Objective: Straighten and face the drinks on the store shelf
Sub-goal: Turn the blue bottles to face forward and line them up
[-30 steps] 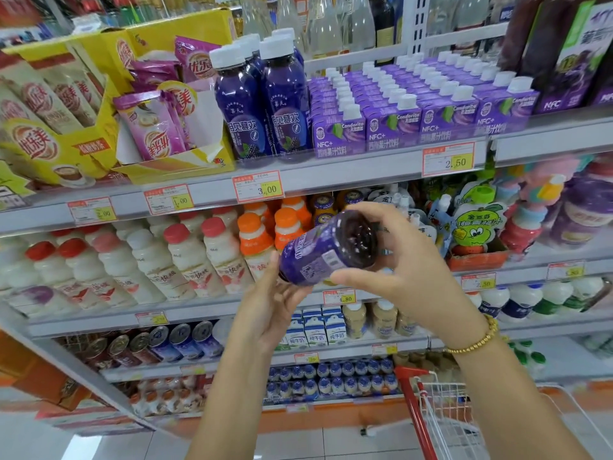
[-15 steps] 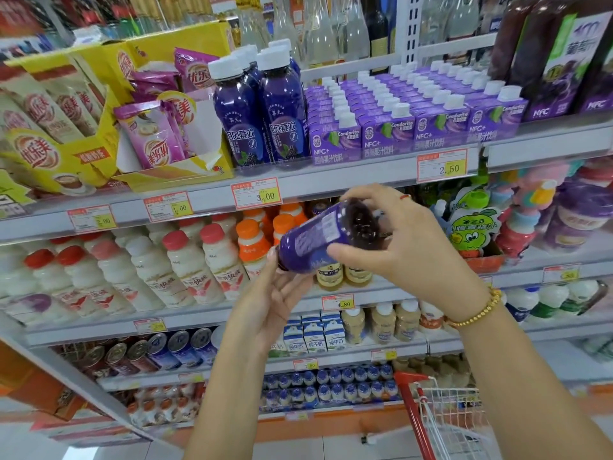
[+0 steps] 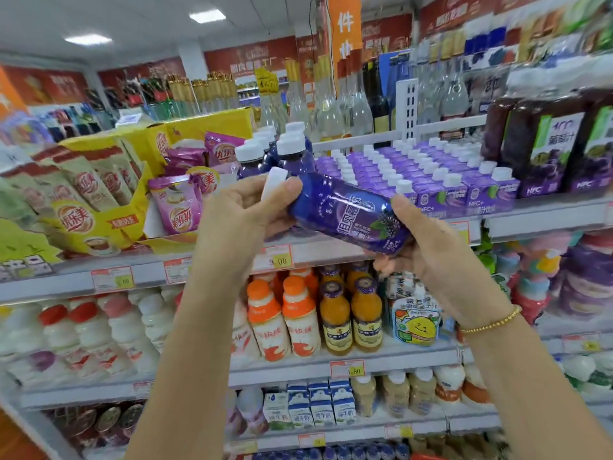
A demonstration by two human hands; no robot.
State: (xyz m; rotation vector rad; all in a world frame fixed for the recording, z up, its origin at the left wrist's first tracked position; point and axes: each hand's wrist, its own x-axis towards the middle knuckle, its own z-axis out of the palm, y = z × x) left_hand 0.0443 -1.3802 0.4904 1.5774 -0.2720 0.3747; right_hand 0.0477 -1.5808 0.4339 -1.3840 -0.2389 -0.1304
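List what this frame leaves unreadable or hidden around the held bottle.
Head view, purple bottle base: covered by the right hand.
Head view, its white cap: partly behind the left hand.
Head view, price tags at left: blurred, digits unreadable.
Head view, bottom-shelf bottles: cut off by the lower edge.
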